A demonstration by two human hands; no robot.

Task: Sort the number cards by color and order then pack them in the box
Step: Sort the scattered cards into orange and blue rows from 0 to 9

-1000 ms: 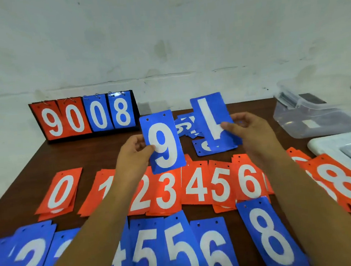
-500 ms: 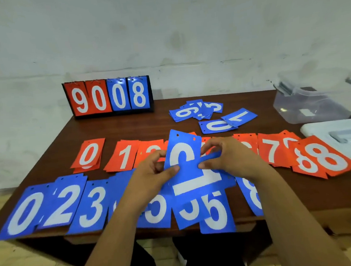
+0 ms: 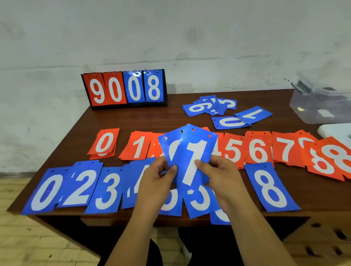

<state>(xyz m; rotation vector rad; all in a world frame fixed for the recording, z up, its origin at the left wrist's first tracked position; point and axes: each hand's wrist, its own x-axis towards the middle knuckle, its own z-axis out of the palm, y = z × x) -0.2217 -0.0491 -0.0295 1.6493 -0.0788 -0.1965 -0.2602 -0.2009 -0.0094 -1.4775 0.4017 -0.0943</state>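
Both hands hold two overlapping blue cards above the table's middle. The front one is a blue 1 card [image 3: 195,152], pinched by my right hand [image 3: 217,171]. Behind it sits a blue 9 card [image 3: 171,147], pinched by my left hand [image 3: 155,176]. A row of blue cards [image 3: 78,186] lies along the near edge, with a blue 8 [image 3: 269,186] at its right end. Behind it runs a row of orange cards [image 3: 255,149] from 0 to 8. A loose pile of blue cards [image 3: 210,107] lies at the back. The clear plastic box [image 3: 328,106] stands at the far right.
A flip scoreboard [image 3: 125,88] reading 9008 stands at the table's back left against the wall. A white lid [image 3: 343,136] lies beside the box at the right edge. Some blue cards overhang the table's front edge [image 3: 302,211].
The two blue cards, held apart a second ago, were brought down and together. The 1 card turned upright over the 9. The view has pulled back from the table.
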